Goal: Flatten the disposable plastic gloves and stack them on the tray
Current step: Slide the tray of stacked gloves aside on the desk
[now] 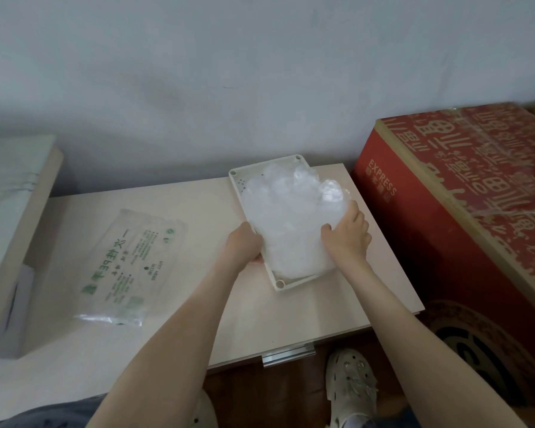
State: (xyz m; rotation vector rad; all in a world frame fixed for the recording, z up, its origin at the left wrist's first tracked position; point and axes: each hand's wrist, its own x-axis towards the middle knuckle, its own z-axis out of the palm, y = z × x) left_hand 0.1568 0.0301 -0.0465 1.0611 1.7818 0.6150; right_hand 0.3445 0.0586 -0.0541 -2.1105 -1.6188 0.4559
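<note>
Left hand [244,244] grips the long left rim of the tray [280,284], fingers curled round the edge with the back of the hand up. Right hand [348,236] lies opposite it, across the tray, on the right side of the gloves [288,217]. Its thumb presses into the pile and its bent fingers wrap over the pile's right edge, so it has hold of the plastic.

Nearer than the right hand, down on the floor, a pale shoe [349,384] shows under that forearm. Both forearms reach over the near edge of the light table [198,304]. Well to the left of the left hand a clear packet [133,267] with green print lies flat on the table, apart from the tray.

Between the two hands the gloves sit in a cloudy, crinkled heap inside the tray. They fill most of it, and their fingers point away past the right hand's fingertips. One lobe spills over the tray's right rim, just beyond that hand.

Right of the right hand stands a big red box [464,193] printed with "EXPRESS", close beside the table, and a dark patterned mat [476,344] lies on the floor in front of it. Beyond both hands rises a plain grey wall [229,72].
</note>
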